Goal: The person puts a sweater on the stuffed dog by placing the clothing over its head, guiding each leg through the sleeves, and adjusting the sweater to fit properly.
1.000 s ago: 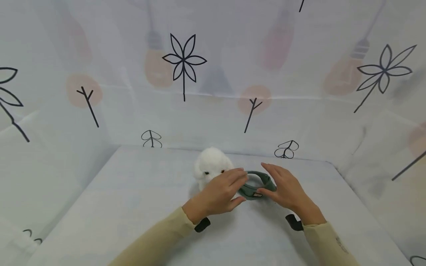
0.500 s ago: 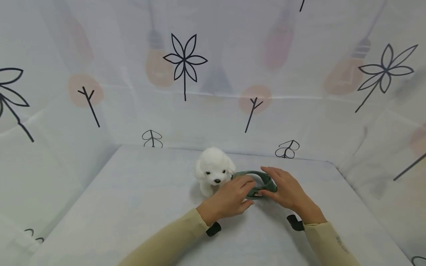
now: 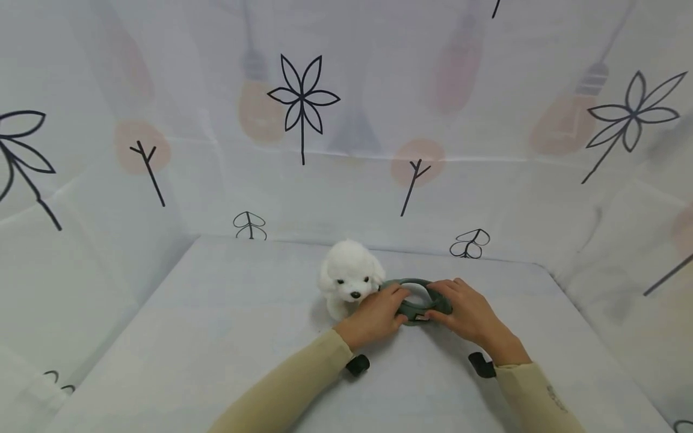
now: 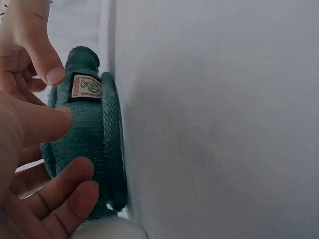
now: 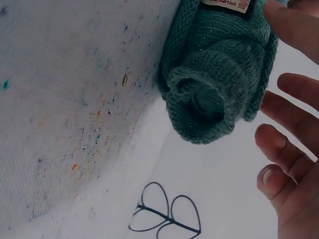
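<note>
A small green knitted sweater (image 3: pixel 414 313) with a cream label sits on the white table. Its ribbed body and label (image 4: pixel 86 87) face the left wrist view; an open sleeve-like tube (image 5: pixel 204 107) shows in the right wrist view. My left hand (image 3: pixel 376 316) holds its left side, thumb in front and fingers over the top edge. On the opposite side my right hand (image 3: pixel 468 310) grips it, thumb near the label and fingers behind. Some fingertips are hidden by the knit. Just left of the sweater stands a white plush dog (image 3: pixel 352 273), partly covered by my left hand.
The white tabletop (image 3: pixel 233 313) runs back to a pale cloth wall (image 3: pixel 346 198) printed with flowers and bulbs. Similar cloth encloses both sides. Dark wrist-camera pieces (image 3: pixel 482 365) hang under the wrists.
My left hand has moved right, off the plush dog's front, onto the sweater's left side. My right fingers have come down and closed in on the right side. The sweater has barely moved.
</note>
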A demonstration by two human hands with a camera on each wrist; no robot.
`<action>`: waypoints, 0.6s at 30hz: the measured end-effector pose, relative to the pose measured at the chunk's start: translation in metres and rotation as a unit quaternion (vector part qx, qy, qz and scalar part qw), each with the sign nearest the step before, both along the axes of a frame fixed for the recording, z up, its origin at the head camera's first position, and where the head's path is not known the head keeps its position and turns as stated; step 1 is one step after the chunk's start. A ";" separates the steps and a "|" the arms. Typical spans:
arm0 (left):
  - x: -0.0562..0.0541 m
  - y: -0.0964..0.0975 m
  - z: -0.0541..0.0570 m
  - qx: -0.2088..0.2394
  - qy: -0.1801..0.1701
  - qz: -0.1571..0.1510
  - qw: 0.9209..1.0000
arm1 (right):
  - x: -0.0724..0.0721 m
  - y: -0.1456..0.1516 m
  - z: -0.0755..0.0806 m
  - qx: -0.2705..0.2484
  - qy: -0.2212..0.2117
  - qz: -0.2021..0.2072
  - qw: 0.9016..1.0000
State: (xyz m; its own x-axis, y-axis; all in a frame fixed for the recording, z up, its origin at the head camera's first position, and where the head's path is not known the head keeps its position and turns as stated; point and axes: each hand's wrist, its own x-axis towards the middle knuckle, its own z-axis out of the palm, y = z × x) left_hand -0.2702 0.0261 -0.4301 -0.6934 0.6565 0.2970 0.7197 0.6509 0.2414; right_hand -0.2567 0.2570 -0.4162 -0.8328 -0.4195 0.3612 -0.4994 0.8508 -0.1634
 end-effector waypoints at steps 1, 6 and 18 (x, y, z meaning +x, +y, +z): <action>-0.001 0.001 -0.001 -0.002 -0.006 0.002 1.000 | 0.000 0.000 0.000 0.000 -0.005 -0.002 1.000; -0.007 0.008 -0.004 -0.017 -0.014 0.007 1.000 | 0.001 0.000 -0.001 -0.003 -0.047 -0.010 0.999; -0.010 0.015 0.001 0.016 -0.041 0.018 0.999 | -0.004 0.003 0.004 -0.018 -0.092 0.014 0.995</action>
